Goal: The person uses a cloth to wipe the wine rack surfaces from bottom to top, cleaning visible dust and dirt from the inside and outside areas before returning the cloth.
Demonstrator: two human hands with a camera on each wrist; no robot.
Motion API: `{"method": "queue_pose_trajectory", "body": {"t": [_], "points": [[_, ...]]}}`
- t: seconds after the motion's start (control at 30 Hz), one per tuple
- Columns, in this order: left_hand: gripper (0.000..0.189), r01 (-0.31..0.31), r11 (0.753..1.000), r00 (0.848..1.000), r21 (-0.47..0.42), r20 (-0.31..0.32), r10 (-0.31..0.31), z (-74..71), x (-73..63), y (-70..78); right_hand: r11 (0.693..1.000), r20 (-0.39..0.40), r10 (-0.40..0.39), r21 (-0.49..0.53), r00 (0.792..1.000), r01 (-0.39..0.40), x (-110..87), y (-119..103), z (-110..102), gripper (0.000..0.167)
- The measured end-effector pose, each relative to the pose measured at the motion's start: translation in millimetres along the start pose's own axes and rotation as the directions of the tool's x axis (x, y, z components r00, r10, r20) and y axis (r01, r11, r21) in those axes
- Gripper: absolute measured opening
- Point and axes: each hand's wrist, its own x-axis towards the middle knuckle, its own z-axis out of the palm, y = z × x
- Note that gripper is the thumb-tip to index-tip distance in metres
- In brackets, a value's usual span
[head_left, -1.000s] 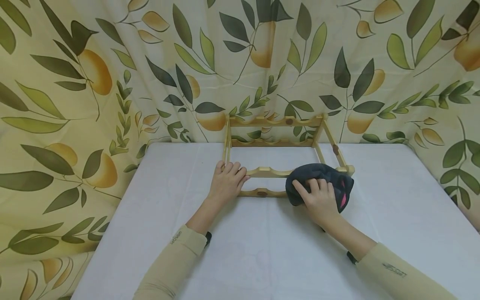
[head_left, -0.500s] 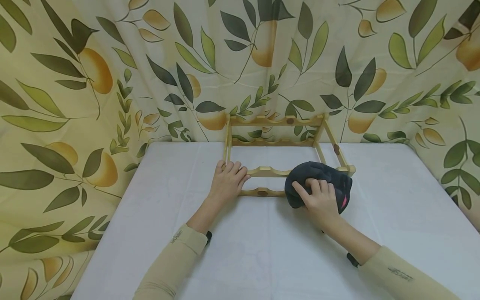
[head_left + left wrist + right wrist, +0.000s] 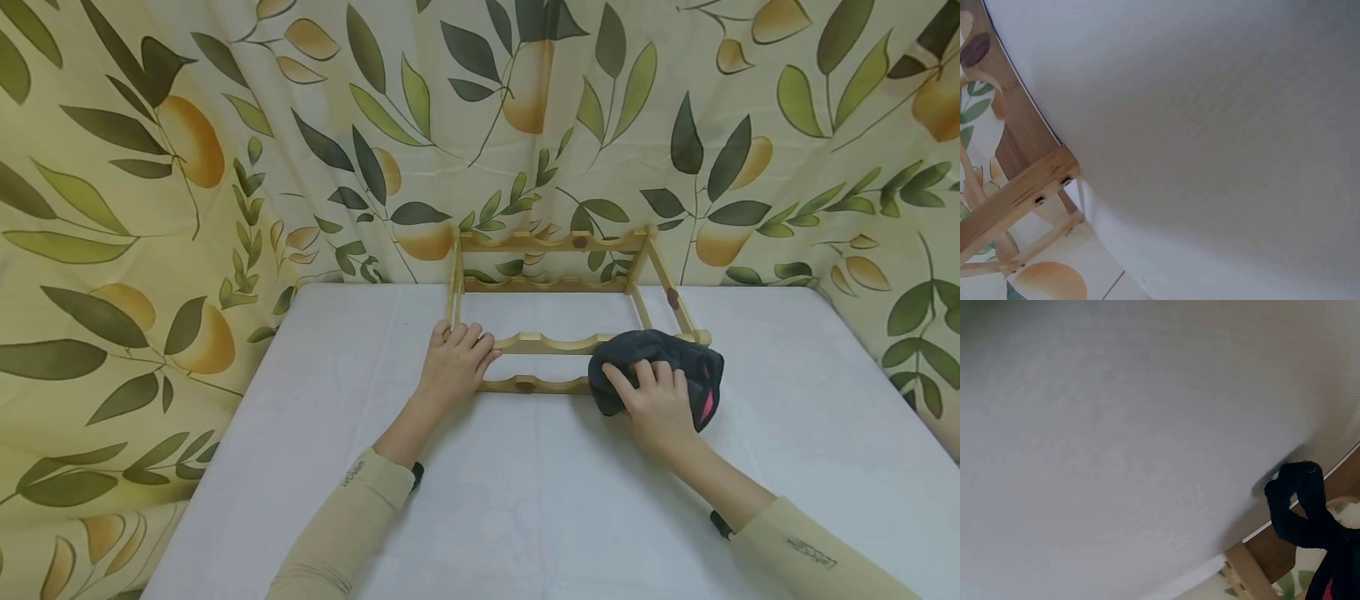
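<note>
A light wooden rack with scalloped rails (image 3: 528, 342), the look of a wine rack, stands toward the back of the white table. My left hand (image 3: 450, 364) grips its front left corner, fingers over the upper rail. Over the right part of the front rails, my right hand (image 3: 662, 410) holds a bunched dark navy cloth (image 3: 651, 343) with a pink patch. The cloth covers that stretch of rail. In the right wrist view, a folded loop of the cloth (image 3: 1313, 500) hangs by the wood; the left wrist view shows a rack bar (image 3: 1022, 194). Neither wrist view shows fingers.
The white-covered table (image 3: 525, 500) extends in front and to both sides of the rack. A curtain printed with leaves and fruit (image 3: 487, 125) hangs right behind the rack and along the left side.
My right hand and the cloth shift slightly left at first, then right along the front rail, uncovering more of its middle. My left hand stays on the corner; the rack has not moved.
</note>
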Motion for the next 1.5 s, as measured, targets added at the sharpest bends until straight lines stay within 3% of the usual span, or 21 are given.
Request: {"method": "queue_pose_trajectory", "body": {"t": [0.27, 0.43, 0.7, 0.97, 1.3, 1.5], "points": [[0.029, 0.002, 1.000, 1.000, -0.011, 0.003, -0.002, 0.4, 0.4, -0.4, 1.000, -0.123, -0.018, 0.017, 0.992, 0.020, 16.5, -14, 5, 0.051], [0.033, 0.000, 1.000, 1.000, 0.003, -0.002, 0.000, -0.2, 0.1, -0.5, 1.000, -0.067, -0.004, 0.024, 0.998, 0.005, 19.9, -19, 7, 0.056], [0.033, 0.008, 1.000, 1.000, -0.002, 0.000, -0.008, -1.0, -0.6, -1.0, 1.000, 0.043, 0.014, 0.012, 0.999, -0.014, 3.5, -4, 1, 0.067], [0.032, 0.005, 1.000, 1.000, 0.000, 0.012, -0.005, 0.3, -0.6, -0.7, 0.999, -0.064, -0.016, 0.029, 0.998, 0.017, 12.2, -13, 4, 0.057], [0.031, -0.008, 1.000, 1.000, 0.005, -0.007, 0.008, 1.6, -0.7, -1.2, 0.999, 0.018, -0.036, -0.014, 0.999, 0.037, 2.9, -1, 5, 0.059], [0.033, -0.016, 1.000, 1.000, 0.015, -0.024, 0.017, 2.8, -0.6, -0.7, 0.998, -0.058, -0.066, 0.015, 0.996, 0.067, 0.7, -3, 4, 0.052]]}}
